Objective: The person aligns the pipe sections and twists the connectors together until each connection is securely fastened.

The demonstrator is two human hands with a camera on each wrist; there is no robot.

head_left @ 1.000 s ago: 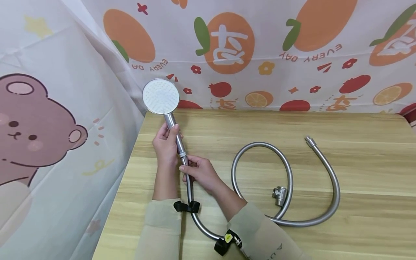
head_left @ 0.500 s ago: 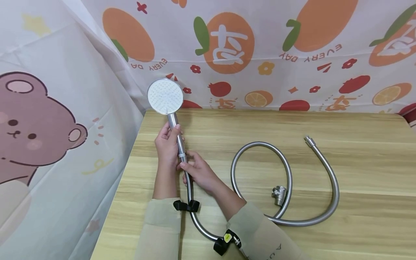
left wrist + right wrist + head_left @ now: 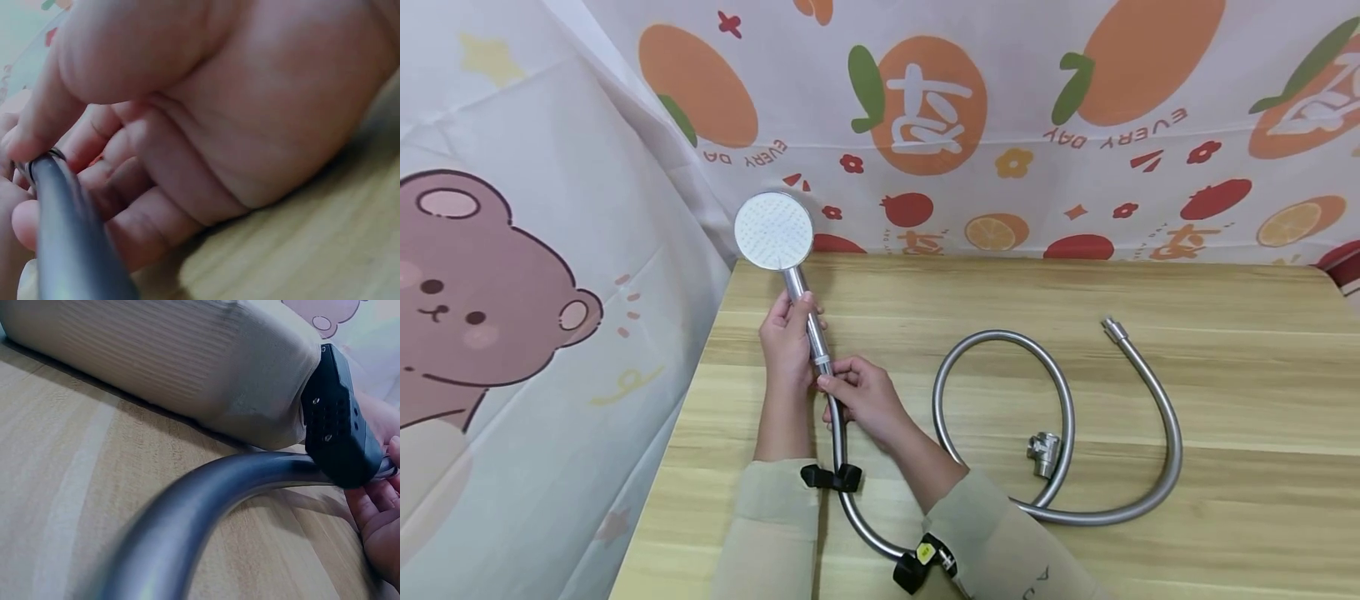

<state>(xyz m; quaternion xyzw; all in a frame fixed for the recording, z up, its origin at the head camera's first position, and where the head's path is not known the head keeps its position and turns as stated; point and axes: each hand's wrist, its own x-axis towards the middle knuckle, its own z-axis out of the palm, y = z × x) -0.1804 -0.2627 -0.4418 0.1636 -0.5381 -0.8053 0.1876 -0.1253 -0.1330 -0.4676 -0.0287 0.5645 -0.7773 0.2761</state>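
Note:
A round shower head (image 3: 773, 231) with a white, dotted face and a chrome handle tilts over the table's far left corner. My left hand (image 3: 786, 346) grips its handle, thumb along the front. Just below the joint where handle and hose meet, my right hand (image 3: 867, 400) pinches the end of the grey metal shower hose (image 3: 838, 437). From there the hose curves under the right forearm, makes a loop and ends in a metal connector (image 3: 1116, 329). In the left wrist view the hose (image 3: 75, 231) runs up to the fingers; the joint is mostly hidden there.
A small chrome T-shaped valve (image 3: 1044, 452) lies inside the hose loop, against its right side. The wooden table (image 3: 1262, 400) reaches back to a fruit-print cloth (image 3: 1015, 75). A cloth with a bear print (image 3: 497, 292) hangs on the left.
The shower head swings slightly right and then partly back left. Both hands stay at the joint, with small shifts in the right fingers. The valve and the loop stay put.

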